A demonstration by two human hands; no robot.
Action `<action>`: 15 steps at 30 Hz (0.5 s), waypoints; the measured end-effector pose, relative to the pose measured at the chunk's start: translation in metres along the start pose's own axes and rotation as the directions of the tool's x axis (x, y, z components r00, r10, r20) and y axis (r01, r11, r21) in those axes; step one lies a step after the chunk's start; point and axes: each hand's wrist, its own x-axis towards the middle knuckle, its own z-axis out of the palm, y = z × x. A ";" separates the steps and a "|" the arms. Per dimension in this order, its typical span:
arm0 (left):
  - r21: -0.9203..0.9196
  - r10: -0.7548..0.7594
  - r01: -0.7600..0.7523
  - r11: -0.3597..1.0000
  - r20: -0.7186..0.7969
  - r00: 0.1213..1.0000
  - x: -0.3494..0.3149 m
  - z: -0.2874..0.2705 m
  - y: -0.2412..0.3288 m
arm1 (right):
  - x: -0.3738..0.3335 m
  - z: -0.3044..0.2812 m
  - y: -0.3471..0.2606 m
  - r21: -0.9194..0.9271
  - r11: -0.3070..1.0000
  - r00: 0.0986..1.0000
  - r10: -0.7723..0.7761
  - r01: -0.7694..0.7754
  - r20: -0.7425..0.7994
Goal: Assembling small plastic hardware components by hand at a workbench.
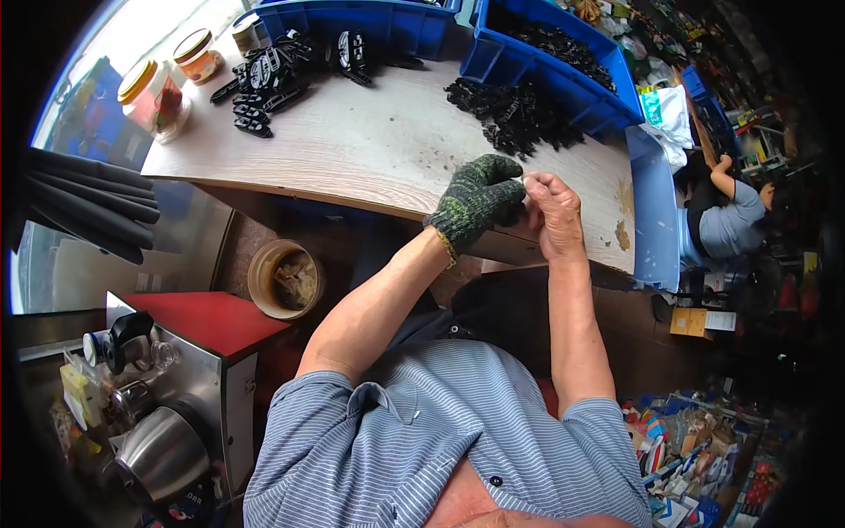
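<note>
My left hand, in a dark green knitted glove, is closed just over the front edge of the wooden table. Bare and curled, my right hand meets it at the fingertips. Whatever is pinched between them is too small or hidden to make out. Beyond my hands lies a heap of small black plastic parts. At the table's far left is a pile of black parts with silvery faces, and one similar piece lies to its right.
Blue bins stand along the far edge; another blue container is at the right end. Lidded jars sit at the left corner. Below are a bucket and a red-topped cabinet. Another person works at right.
</note>
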 end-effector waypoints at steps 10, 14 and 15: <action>0.914 0.547 -0.222 0.339 0.000 0.837 0.008 -0.064 0.036 | -0.007 0.003 0.001 0.143 0.990 1.000 -0.003 0.000 0.020; 0.987 0.688 0.144 -0.071 -0.056 0.724 0.035 -0.145 0.088 | -0.005 0.006 0.004 0.109 0.994 0.999 -0.029 0.027 0.016; 0.967 0.663 0.204 -0.154 -0.052 0.747 0.038 -0.159 0.099 | -0.004 0.007 0.004 0.107 0.994 1.000 -0.029 0.028 0.007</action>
